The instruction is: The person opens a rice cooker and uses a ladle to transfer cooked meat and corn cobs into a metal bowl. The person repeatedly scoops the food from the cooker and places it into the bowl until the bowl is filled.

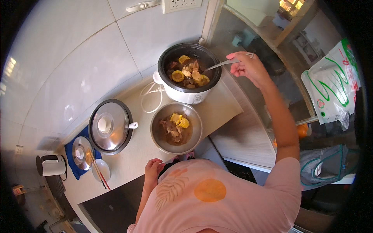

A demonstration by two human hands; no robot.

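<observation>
My right hand (248, 66) is raised at the right of a white rice cooker (189, 72) and grips the handle of a metal ladle (223, 63) whose bowl dips into the pot. The pot holds corn pieces and chunks of meat in dark broth. In front of it stands a metal bowl (176, 128) with corn and meat in broth. My left hand (152, 167) rests with curled fingers on the counter edge, just in front and left of the bowl, holding nothing.
A round cooker lid (110, 126) lies on the counter to the left. Beyond it a smaller lid (82, 152) sits on a blue cloth, next to a white dish with red chopsticks (101, 172). A white kettle (51, 165) stands far left. A plastic bag (333, 87) hangs at right.
</observation>
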